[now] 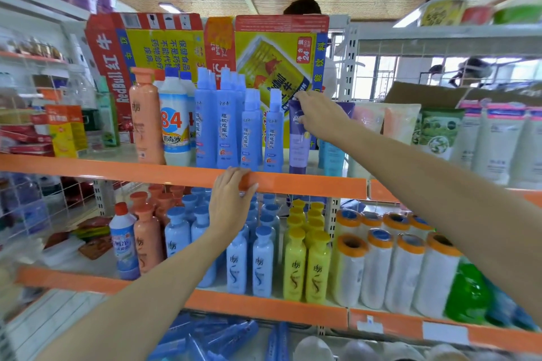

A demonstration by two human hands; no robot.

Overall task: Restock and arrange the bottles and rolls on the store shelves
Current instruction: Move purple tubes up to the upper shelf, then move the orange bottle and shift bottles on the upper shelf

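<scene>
My right hand [318, 116] reaches up to the upper shelf and grips the top of a purple tube [298, 143] that stands upright there, just right of a row of blue spray bottles [225, 126]. My left hand [231, 199] rests on the orange front edge of that upper shelf [117, 170], fingers curled over the rail. On the lower shelf stand blue bottles [236, 261], yellow bottles [305, 261] and several white rolls with orange caps [378, 267].
A flattened red and yellow carton [164, 44] leans behind the upper bottles. An orange bottle [145, 120] and a white 84 bottle [176, 126] stand at the left. Pale tubes [495, 141] fill the right side. A person's head [302, 6] shows behind the shelf.
</scene>
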